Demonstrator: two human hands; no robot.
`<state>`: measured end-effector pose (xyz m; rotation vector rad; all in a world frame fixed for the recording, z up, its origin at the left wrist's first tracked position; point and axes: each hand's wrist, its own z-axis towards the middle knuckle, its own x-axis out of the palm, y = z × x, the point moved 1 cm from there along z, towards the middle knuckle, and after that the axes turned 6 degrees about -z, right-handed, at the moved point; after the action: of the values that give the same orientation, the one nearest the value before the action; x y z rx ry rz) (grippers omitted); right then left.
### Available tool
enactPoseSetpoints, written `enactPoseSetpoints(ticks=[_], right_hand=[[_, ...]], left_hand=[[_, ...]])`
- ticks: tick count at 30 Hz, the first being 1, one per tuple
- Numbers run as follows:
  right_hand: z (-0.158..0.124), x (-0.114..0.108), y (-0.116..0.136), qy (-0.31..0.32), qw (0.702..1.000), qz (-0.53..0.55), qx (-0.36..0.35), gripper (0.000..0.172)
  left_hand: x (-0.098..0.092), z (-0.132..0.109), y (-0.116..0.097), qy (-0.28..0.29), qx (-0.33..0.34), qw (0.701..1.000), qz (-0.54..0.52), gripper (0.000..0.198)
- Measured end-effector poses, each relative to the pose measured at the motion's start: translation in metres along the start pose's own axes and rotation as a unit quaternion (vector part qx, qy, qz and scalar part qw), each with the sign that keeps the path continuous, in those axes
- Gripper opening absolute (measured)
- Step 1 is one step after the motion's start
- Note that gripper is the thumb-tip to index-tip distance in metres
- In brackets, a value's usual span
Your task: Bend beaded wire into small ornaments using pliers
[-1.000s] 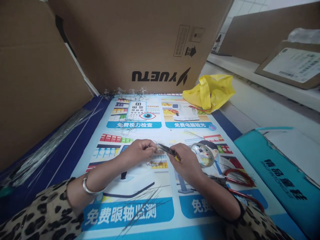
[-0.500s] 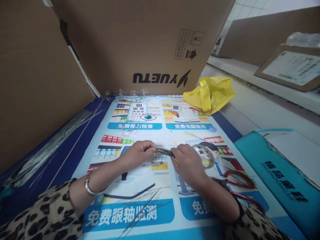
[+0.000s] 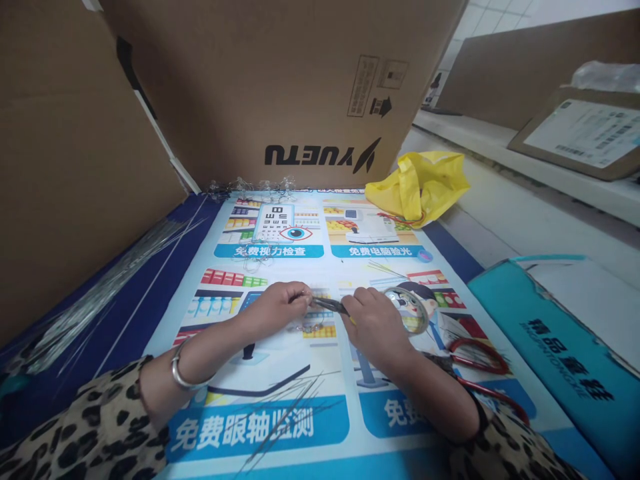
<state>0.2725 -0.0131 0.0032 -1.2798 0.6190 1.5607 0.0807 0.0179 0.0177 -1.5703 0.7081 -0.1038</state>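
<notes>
My left hand is closed in a pinch on a thin wire piece strung with small clear beads, which hangs just below the fingers. My right hand is wrapped round small pliers with yellow handles. The pliers' tips point left and meet the wire at my left fingertips. Both hands rest over a printed poster on the work surface. A silver bangle sits on my left wrist.
Loose thin wires lie on the poster near me, and a long bundle of wires lies at left. A round glass dish and red-handled scissors are at right. Cardboard boxes stand behind, with a yellow bag and teal bag.
The pliers' tips have closed in on the wire at my left fingertips; both hands stay almost where they were.
</notes>
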Motion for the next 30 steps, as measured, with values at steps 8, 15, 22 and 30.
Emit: enactPoseSetpoints(ticks=[8,15,22,30], right_hand=[[-0.0004,0.0014,0.0019,0.029,0.999,-0.008,0.012,0.01],[-0.0012,-0.0024,0.004,0.069,0.997,-0.016,0.028,0.014],[-0.0012,-0.0059,0.0055,0.096,0.995,-0.013,0.029,0.018],[-0.0002,-0.007,0.0065,0.125,0.992,-0.011,0.033,0.018]], left_hand=[[0.0003,0.0011,0.0032,0.005,-0.002,1.0,0.001,0.018],[0.0004,0.0014,0.0034,0.002,-0.008,1.0,0.008,0.018],[-0.0004,0.0022,0.0033,0.009,-0.005,1.0,0.006,0.019],[-0.0016,0.0025,0.0055,0.023,0.004,1.0,0.004,0.017]])
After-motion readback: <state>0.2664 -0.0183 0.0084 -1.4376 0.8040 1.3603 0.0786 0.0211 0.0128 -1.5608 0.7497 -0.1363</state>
